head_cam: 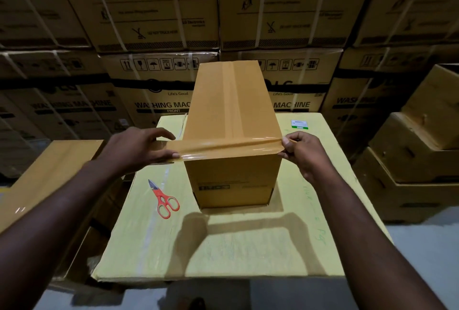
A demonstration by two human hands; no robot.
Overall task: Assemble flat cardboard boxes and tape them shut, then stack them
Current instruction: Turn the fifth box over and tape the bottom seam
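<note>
On the yellow-green carton top (223, 247) at the centre of the head view, we are working on one closed cardboard box (233, 115). The box is standing on that surface with its long axis running away from us. A lengthwise tape band (229, 96) is lying along its top seam.

We are stretching a brown tape strip (223, 147) crosswise over the near end of the box top. Our left hand (139, 148) is gripping the left end of the strip, out beyond the box's left side, with thumb and index finger curling round it. Whether a roll is sitting in that palm, we cannot tell. Our right hand (305, 153) is pinching the right end of the strip between thumb and fingertips, just at the box's top right edge.

Orange-handled scissors (164, 200) are lying closed on the same surface, left of the box and apart from it, blades pointing away from us. A small green-and-white label (299, 124) is sitting on that surface, just right of the box.

To our left, a flat brown cardboard sheet (49, 173) is lying below the level of the work surface. To our right, open brown cartons (417, 155) are sitting stacked one on another. Behind the work surface, strapped washing-machine cartons (159, 81) are forming a wall.
</note>
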